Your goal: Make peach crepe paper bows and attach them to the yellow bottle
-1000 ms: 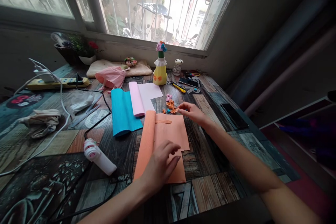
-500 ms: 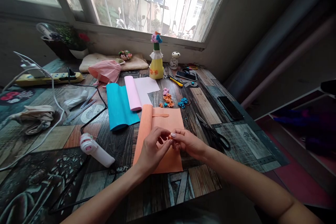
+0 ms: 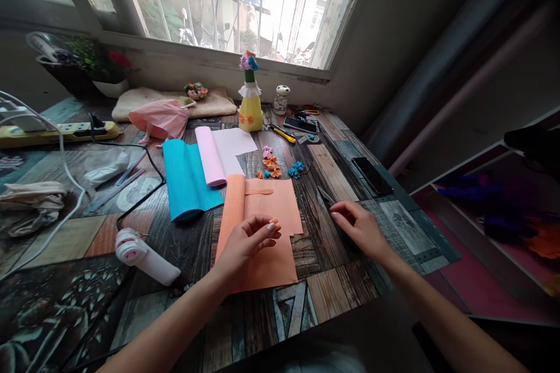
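I count three sheets of crepe paper: one blue sheet (image 3: pixel 188 183), one pink sheet (image 3: pixel 214 154) and one orange sheet (image 3: pixel 280 210). There is one thin paper strip (image 3: pixel 259 191). I see two phones, the far phone (image 3: pixel 300 125) and the near phone (image 3: pixel 371 168). There is one each of scissors (image 3: pixel 326 194), yellow knife (image 3: pixel 282 134), white glue gun (image 3: pixel 146 253), power strip (image 3: pixel 56 133), doll (image 3: pixel 160 118), yellow bottle (image 3: pixel 250 113) and small jar (image 3: pixel 280 100). The paper bows (image 3: pixel 271 166) form orange, pink and blue clusters, too small to count singly. My hands make two: left hand (image 3: pixel 247 242), right hand (image 3: pixel 359 227).
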`<state>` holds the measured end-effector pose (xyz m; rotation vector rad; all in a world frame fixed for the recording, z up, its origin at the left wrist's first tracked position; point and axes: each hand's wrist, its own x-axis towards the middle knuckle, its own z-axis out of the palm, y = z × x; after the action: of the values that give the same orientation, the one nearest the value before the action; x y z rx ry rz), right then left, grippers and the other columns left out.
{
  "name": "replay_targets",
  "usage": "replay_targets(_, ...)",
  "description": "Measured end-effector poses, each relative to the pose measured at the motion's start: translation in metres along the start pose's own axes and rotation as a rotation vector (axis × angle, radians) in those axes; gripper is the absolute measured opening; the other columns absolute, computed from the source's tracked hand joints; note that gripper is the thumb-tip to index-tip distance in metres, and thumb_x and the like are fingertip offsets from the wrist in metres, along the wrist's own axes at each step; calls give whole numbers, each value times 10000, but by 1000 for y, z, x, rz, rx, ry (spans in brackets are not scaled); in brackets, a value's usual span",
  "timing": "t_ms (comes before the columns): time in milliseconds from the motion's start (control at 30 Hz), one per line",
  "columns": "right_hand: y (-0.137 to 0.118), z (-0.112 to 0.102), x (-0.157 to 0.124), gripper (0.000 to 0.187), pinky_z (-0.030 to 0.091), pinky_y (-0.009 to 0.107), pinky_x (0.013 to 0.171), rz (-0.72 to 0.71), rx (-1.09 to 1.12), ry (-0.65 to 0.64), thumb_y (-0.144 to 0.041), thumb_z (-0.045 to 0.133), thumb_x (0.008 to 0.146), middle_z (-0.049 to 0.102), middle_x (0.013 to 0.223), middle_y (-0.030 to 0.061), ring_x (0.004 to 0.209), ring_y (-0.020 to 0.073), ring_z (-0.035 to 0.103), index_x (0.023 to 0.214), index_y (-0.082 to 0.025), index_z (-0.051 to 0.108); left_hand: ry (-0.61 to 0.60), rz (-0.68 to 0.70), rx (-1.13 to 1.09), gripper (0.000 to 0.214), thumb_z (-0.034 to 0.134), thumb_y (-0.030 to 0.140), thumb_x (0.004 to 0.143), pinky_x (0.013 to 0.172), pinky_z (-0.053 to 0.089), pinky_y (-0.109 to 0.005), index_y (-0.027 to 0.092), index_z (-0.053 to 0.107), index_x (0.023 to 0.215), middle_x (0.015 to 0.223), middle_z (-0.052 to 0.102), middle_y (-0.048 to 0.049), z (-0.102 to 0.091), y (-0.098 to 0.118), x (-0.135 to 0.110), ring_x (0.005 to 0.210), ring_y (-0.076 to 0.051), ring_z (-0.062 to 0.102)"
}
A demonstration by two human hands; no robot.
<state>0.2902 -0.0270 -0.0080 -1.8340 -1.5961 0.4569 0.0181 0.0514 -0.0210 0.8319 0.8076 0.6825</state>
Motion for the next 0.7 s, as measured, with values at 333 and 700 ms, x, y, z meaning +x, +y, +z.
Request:
replay_targets(333, 77, -32, -32, 156, 450, 341, 725, 78, -482, -75, -345, 524, 864, 567, 894, 74, 833, 234, 572, 837, -192, 541, -28, -83, -110, 365, 861, 341, 634, 697, 514, -213, 159, 680, 894, 885, 723, -39, -2, -3, 2, 783, -127, 678)
replay_targets(700, 76, -29, -26, 322, 434, 360, 788, 72, -492, -67, -509, 555, 853, 550, 897, 85, 909, 266, 547, 802, -191, 541, -31, -92, -154, 330, 868, 309, 631, 734, 546, -220, 142, 692, 855, 859, 733, -43, -6, -8, 6, 772, -125, 692)
